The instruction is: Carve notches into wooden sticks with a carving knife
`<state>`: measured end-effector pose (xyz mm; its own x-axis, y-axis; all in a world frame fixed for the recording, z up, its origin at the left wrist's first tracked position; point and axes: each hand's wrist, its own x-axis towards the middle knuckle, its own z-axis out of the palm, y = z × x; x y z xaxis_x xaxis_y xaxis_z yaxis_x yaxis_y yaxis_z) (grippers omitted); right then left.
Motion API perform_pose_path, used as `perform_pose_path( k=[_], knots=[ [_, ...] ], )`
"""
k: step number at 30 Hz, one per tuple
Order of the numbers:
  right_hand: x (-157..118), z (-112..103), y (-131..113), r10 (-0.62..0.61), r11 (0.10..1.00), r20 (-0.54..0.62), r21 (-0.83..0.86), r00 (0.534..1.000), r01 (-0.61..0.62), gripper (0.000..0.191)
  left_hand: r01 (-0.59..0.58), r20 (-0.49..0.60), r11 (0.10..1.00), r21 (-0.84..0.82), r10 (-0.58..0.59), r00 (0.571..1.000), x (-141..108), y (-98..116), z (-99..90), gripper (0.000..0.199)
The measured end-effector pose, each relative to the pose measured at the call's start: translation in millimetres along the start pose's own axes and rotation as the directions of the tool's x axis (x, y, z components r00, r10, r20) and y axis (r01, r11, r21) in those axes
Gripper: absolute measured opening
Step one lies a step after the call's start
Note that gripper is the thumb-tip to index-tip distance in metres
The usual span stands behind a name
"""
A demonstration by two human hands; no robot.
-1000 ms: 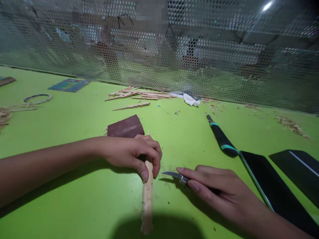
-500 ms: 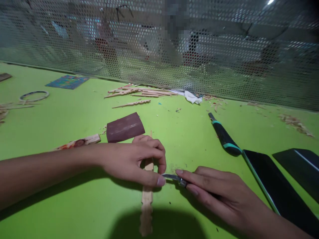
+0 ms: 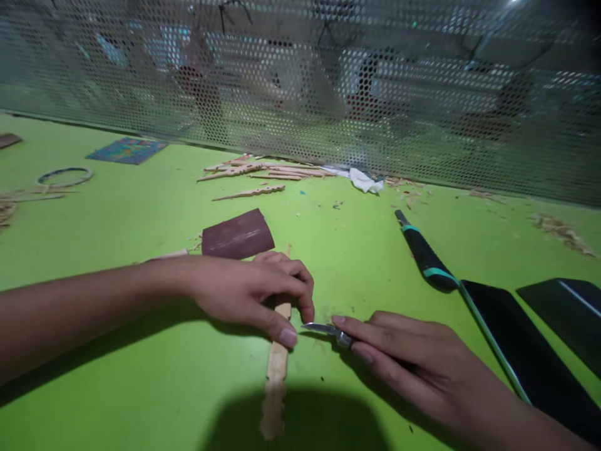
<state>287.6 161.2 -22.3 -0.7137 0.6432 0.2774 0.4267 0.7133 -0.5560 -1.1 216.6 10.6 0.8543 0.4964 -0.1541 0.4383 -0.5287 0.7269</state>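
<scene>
Left hand (image 3: 239, 291), half curled, pins pale, notched wooden stick (image 3: 278, 360) | right hand (image 3: 427, 357) pinches small, silver-bladed knife (image 3: 322, 327), 3 o'clock of stick | next move likely needs slow care

From here I seem to be looking into a small woodcarving workspace: pale wood shavings (image 3: 561, 233) lie scattered on a green desk (image 3: 141, 388), thin carved wooden sticks (image 3: 253, 172) are heaped by a perforated metal screen (image 3: 282, 81) at its back, and a knife (image 3: 322, 328) is out. I can't tell through the screen what kind of room lies beyond.
</scene>
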Motion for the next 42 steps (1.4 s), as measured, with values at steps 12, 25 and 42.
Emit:
perform_pose_path(
  k=[12,25,42],
  knots=[
    [-1.6,5.9,-4.1,-0.067,0.994,0.093,-0.082,0.993,0.074,0.033,-0.037,0.012,0.998,-0.042,0.037,0.999,3.3,-9.8,-3.3,0.018],
    [-2.1,10.1,-14.3,-0.077,0.965,0.200,-0.232,0.977,0.123,0.036,-0.023,-0.034,0.999,-0.038,0.021,0.999,4.7,-8.1,1.8,0.008],
    [-3.6,8.7,-20.8,-0.084,0.948,0.276,-0.273,0.958,0.162,0.036,-0.028,-0.019,0.999,-0.041,0.027,0.999,5.9,-9.1,1.4,0.013]
  ],
)
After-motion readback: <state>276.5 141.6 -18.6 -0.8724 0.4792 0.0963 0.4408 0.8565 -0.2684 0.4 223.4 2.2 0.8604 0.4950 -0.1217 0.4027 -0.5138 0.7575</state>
